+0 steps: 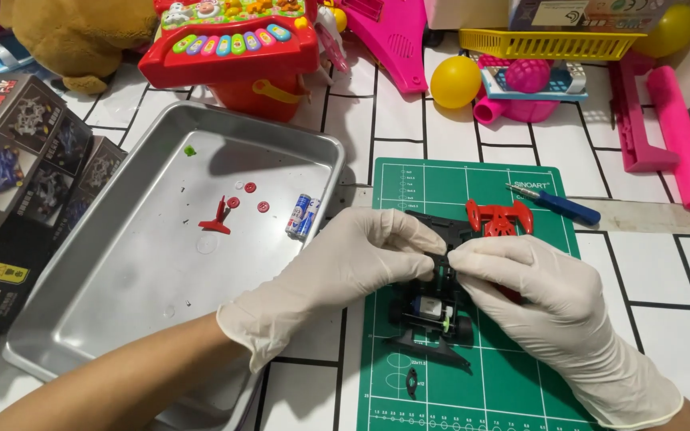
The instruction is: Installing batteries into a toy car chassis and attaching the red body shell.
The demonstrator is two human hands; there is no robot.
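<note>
White latex gloves cover both hands, which meet at centre frame over a green cutting mat (513, 375).

Left hand (353, 259): fingers curled, fingertips pinched on the upper edge of a black toy car chassis (433, 307).

Right hand (545, 299): thumb and forefinger closed on the same upper edge of the chassis, touching the left fingertips; palm lies over the chassis's right side.

Black toy car chassis: lower centre of the frame, resting on the mat, a small silver motor visible in its middle, a green gear beside it.

Red plastic car part (499, 217): on the mat, just above the right hand.

Blue-handled screwdriver (557, 203): upper right corner of the mat, lying tilted.

Metal tray (105, 295): left half of the frame, beside the mat. Contents: two batteries (303, 215) near its right wall, a red bracket piece (217, 217), several small red round parts (249, 195), one green speck.

Dark printed boxes (17, 175): far left edge, stacked.

Upper frame: red toy keyboard (229, 40), brown plush toy (73, 36), yellow ball (455, 81), yellow basket (549, 44), pink plastic toy pieces (672, 128).
</note>
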